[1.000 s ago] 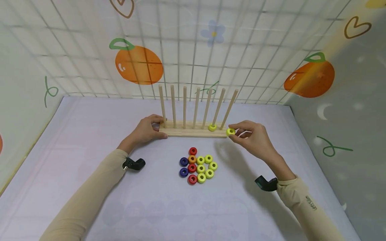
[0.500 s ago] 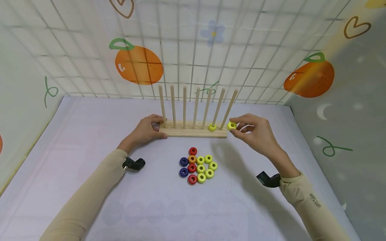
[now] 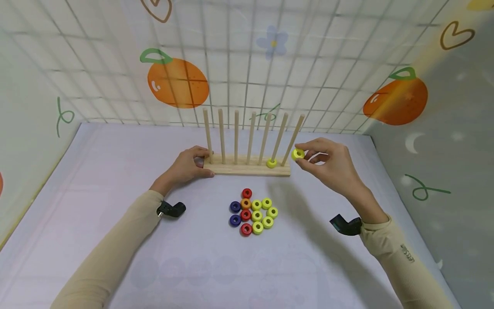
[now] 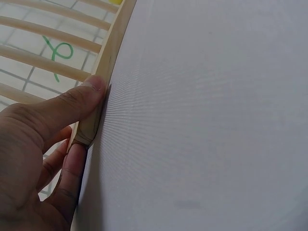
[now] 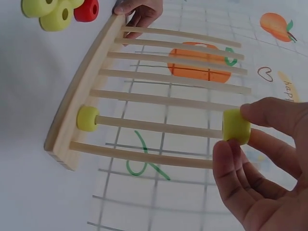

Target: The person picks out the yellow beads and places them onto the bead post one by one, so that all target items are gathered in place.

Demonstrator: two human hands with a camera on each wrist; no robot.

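Observation:
A wooden peg rack with several upright pegs stands on the table. Its left end is gripped by my left hand, thumb along the front and fingers round the end. Between thumb and fingertips my right hand pinches a yellow bead, raised just right of the rack's rightmost peg. In the right wrist view the held yellow bead appears near the peg tips, and I cannot tell whether it touches one. Another yellow bead sits at the bottom of the second peg from the right.
In front of the rack lies a cluster of loose beads: several yellow beads, red beads, an orange bead and two dark blue beads. A printed curtain hangs behind the table.
My right hand has risen with the yellow bead, from the rack's right end up beside the rightmost peg. The left hand and the rack have stayed in place.

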